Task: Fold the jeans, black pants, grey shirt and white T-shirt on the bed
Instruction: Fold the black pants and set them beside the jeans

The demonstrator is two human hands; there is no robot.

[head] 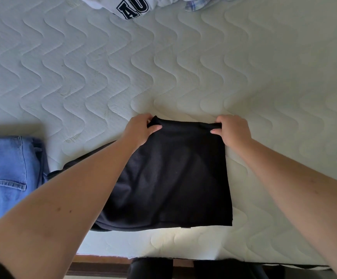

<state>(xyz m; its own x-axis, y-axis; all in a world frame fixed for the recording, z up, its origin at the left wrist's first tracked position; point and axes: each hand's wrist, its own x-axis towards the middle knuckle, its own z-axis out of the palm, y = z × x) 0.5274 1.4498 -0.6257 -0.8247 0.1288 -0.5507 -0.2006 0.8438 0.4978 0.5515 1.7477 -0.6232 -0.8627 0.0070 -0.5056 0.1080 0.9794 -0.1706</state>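
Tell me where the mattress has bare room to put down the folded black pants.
Bare quilted white mattress lies beyond both hands, up to the lettered white garment, and right of the black pants. Left is crowded by blue denim jeans.

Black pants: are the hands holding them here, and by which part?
Yes. The left hand and right hand each pinch a far corner of the folded black pants.

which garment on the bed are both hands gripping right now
The black pants: left hand and right hand pinch their far corners; jeans lie untouched.
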